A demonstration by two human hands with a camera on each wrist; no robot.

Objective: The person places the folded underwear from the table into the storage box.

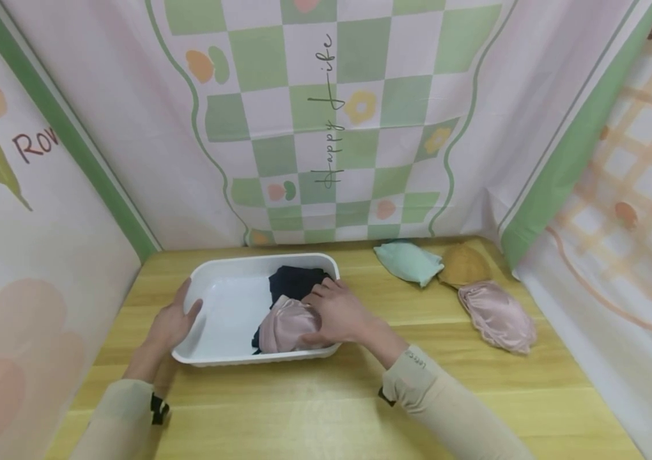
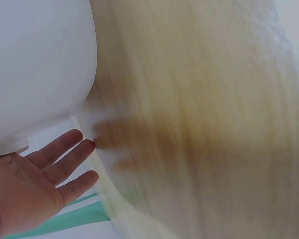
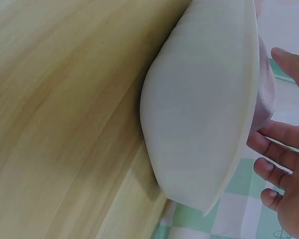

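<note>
A white plastic tray (image 1: 228,358) sits on the table with folded bras at its right end. One is pale pink satin (image 1: 287,327); dark navy fabric (image 1: 297,284) lies behind and under it. My left hand (image 1: 172,324) is at the tray's left edge, thumb over the rim. In the left wrist view, the left hand's fingers (image 2: 70,157) stretch out fairly straight below the rim. Over the tray's right end, my right hand (image 1: 340,313) rests against the pink bra, fingers relaxed and spread. The right wrist view has the right thumb standing apart from the fingers (image 3: 276,149).
Several more folded bras lie at the back right of the wooden table (image 1: 303,409): mint green (image 1: 409,260), mustard (image 1: 464,265) and pale pink (image 1: 497,316). A checked curtain (image 1: 334,128) hangs behind the table, with printed cloth panels on both sides.
</note>
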